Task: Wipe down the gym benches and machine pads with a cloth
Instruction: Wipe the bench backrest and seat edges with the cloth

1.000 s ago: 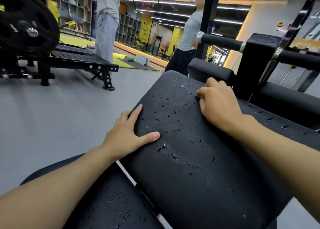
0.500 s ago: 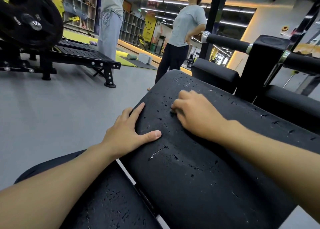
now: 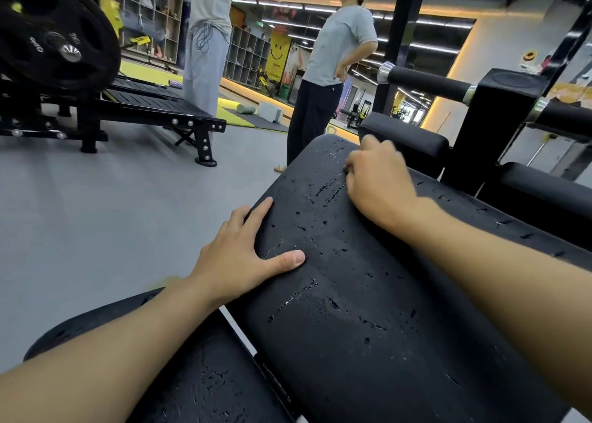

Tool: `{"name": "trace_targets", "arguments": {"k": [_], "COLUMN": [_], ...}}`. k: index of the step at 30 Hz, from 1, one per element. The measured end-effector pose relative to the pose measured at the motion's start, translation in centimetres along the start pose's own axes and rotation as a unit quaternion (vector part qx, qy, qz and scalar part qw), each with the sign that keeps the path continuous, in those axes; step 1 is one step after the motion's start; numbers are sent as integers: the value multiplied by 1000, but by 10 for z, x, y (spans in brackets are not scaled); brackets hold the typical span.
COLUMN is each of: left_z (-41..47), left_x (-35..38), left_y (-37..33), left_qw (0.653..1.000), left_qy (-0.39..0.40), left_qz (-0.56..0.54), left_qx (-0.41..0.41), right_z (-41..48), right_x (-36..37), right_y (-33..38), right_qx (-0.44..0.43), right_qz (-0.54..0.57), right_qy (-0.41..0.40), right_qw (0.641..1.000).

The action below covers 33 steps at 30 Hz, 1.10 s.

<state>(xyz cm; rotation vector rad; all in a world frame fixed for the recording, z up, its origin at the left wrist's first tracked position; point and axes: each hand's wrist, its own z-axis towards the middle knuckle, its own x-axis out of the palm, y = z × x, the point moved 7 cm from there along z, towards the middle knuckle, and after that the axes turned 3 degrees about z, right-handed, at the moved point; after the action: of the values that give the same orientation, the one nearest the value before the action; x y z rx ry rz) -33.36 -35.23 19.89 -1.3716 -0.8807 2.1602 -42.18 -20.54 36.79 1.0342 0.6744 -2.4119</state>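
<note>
Judging by the water droplets point(image 3: 333, 303) beading most of the black padded bench cushion point(image 3: 368, 272), wiping looks barely begun: the right hand point(image 3: 378, 182) curls over a half-hidden dark cloth point(image 3: 347, 169) at the far end, while the left hand point(image 3: 237, 256) rests flat, fingers straight, on its near left edge.

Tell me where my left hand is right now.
In the head view, the left hand rests on the left edge of the wet black pad, thumb on top, nearer the camera than the right hand at its far end.
</note>
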Motion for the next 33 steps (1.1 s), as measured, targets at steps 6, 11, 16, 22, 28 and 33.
{"name": "trace_targets", "arguments": {"k": [6, 11, 16, 22, 28, 33], "left_z": [1, 0, 0, -1, -1, -1], "left_x": [0, 0, 0, -1, -1, -1], "left_y": [0, 0, -1, -1, -1, -2], "left_qw": [1000, 1000, 1000, 1000, 1000, 1000], "left_qy": [-3, -5, -4, -8, -5, -8], "left_qz": [6, 3, 4, 3, -2, 1], "left_qx": [1, 5, 5, 8, 8, 9], "right_z": [-5, -2, 12, -12, 27, 6], "right_x": [8, 15, 11, 29, 17, 31], "right_y": [27, 37, 22, 76, 8, 70], "right_qx": [-115, -79, -89, -152, 28, -149], "right_qz": [41, 32, 53, 38, 19, 58], "right_qy": [68, 42, 64, 83, 3, 81], "right_qw": [990, 995, 993, 984, 999, 984]}}
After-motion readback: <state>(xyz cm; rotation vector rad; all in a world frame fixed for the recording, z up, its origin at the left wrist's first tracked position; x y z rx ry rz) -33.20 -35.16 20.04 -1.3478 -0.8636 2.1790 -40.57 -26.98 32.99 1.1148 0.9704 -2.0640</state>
